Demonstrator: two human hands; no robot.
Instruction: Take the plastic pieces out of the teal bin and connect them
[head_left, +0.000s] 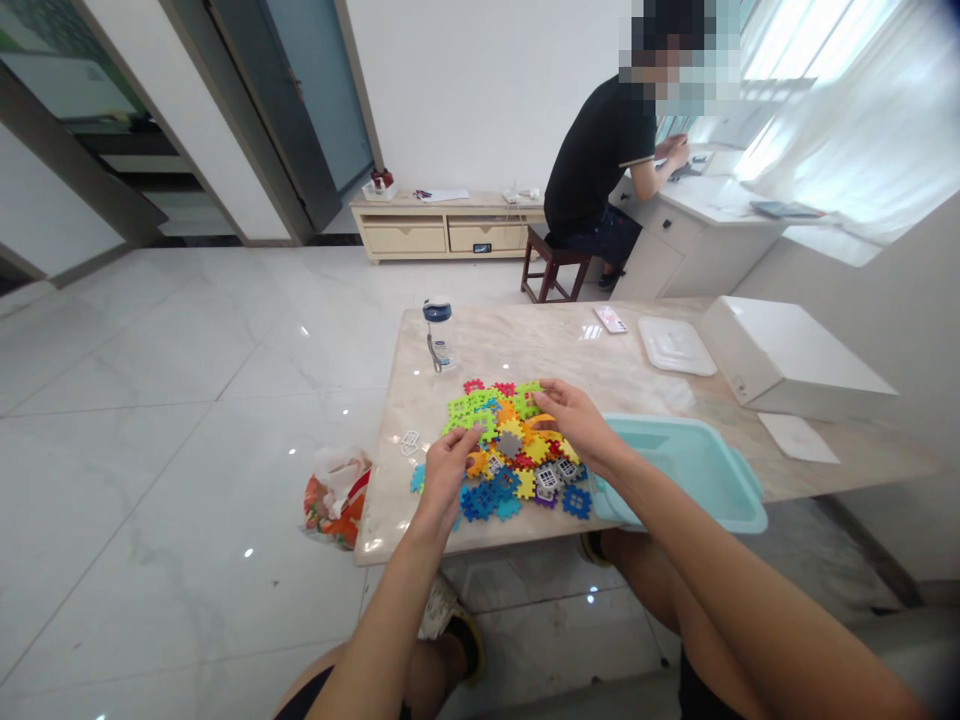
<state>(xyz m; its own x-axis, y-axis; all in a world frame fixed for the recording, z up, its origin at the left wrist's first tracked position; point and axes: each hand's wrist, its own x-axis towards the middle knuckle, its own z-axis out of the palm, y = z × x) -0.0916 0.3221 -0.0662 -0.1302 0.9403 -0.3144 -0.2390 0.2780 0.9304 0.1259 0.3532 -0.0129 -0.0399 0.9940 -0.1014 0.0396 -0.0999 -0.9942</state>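
Note:
A heap of colourful plastic interlocking building tiles (514, 445) with toothed edges lies near the front of the marble-look table (517, 345). My left hand (448, 465) is at the heap's left side, thumb and fingers pinched on a lime-green tile (486, 425). On the far right side of the heap, my right hand (574, 415) grips another lime-green tile (528, 400) by its edge. Blue tiles (480, 500) lie at the near edge of the heap, with yellow and orange ones in its middle. White window-shaped pieces (547, 482) rest among them. My palms hide part of the pile.
A light-blue plastic tub (682, 470) stands right of the heap. A water bottle (439, 335), a phone (610, 319), a white lid (676, 346) and a white box (795, 350) are on the table. A person (600, 150) sits on a stool beyond. A plastic bag (337, 500) is on the floor.

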